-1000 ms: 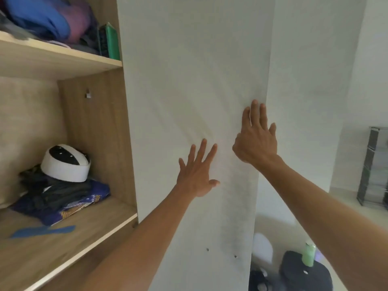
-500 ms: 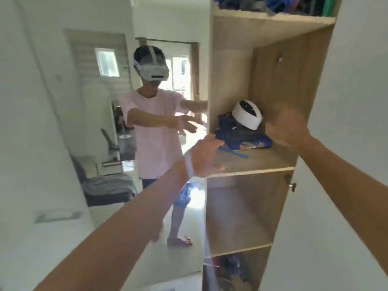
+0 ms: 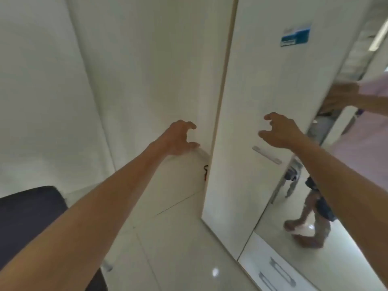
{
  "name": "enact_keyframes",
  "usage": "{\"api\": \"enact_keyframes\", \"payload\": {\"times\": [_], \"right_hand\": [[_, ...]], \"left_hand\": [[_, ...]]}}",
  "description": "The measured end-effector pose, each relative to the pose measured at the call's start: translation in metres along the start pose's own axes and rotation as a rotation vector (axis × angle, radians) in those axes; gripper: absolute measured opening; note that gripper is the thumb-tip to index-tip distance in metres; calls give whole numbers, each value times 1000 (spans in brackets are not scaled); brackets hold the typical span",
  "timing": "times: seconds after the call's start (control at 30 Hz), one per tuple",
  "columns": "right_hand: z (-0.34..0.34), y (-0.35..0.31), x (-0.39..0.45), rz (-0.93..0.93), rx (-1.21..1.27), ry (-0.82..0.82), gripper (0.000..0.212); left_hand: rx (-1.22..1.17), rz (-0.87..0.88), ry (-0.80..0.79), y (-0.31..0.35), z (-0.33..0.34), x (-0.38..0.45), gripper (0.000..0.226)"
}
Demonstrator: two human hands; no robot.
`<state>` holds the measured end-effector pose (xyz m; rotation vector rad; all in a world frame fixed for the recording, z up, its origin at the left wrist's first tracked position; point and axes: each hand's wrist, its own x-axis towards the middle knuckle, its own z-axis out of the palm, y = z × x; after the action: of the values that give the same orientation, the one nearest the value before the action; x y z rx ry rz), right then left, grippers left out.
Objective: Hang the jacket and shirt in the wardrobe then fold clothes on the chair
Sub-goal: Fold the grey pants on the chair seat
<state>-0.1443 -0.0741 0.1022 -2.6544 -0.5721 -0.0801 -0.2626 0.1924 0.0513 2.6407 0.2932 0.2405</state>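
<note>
Hands reaching toward closed white wardrobe doors

Two bare forearms are stretched forward toward a tall white wardrobe. The left hand [image 3: 179, 137] is held with fingers loosely curled, thumb and forefinger apart like a claw, close above a pale bar handle on the left door [image 3: 202, 153]; nothing is gripped. The right hand [image 3: 279, 131] is shaped the same way, fingers bent and apart, hovering near the white right-hand door [image 3: 262, 70], above its slim pale bar handle [image 3: 266, 154], without touching it. A blue sticker [image 3: 295, 37] is fixed high on that door. A mirrored panel [image 3: 315, 206] at the far right reflects a person's arm and legs. The dark seat of a chair [image 3: 27, 211] is seen at lower left, with glossy white floor tiles [image 3: 184, 238] below.

No jacket, shirt or other clothing is shown, so their place cannot be told; the hanging step is judged not yet begun. The doors would seemingly have to be opened first. A handle could be missed or slip from half-closed fingers, and a door swung wide might be knocked against the nearby chair.
</note>
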Motion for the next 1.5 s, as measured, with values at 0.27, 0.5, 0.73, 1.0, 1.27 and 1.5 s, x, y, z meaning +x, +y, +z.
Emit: {"api": "enact_keyframes", "payload": {"times": [0.27, 0.5, 0.73, 1.0, 1.27, 1.5], "right_hand": [[146, -167, -22, -496, 73, -433, 52], [270, -207, -115, -629, 94, -862, 46], [347, -244, -194, -686, 35, -1082, 47], [426, -308, -244, -659, 15, -1087, 46], [570, -371, -290, -417, -52, -1119, 47], [716, -389, -284, -300, -62, -983, 51]], "left_hand": [[-10, -627, 115, -150, -35, -189, 66], [-23, -1023, 49, -178, 6, -365, 63], [-72, -1289, 81, -204, 24, -477, 58], [-177, -1224, 12, -301, 52, -504, 54], [-295, -1121, -121, -478, 99, -501, 53], [-341, -1104, -61, -608, 181, -460, 57]]}}
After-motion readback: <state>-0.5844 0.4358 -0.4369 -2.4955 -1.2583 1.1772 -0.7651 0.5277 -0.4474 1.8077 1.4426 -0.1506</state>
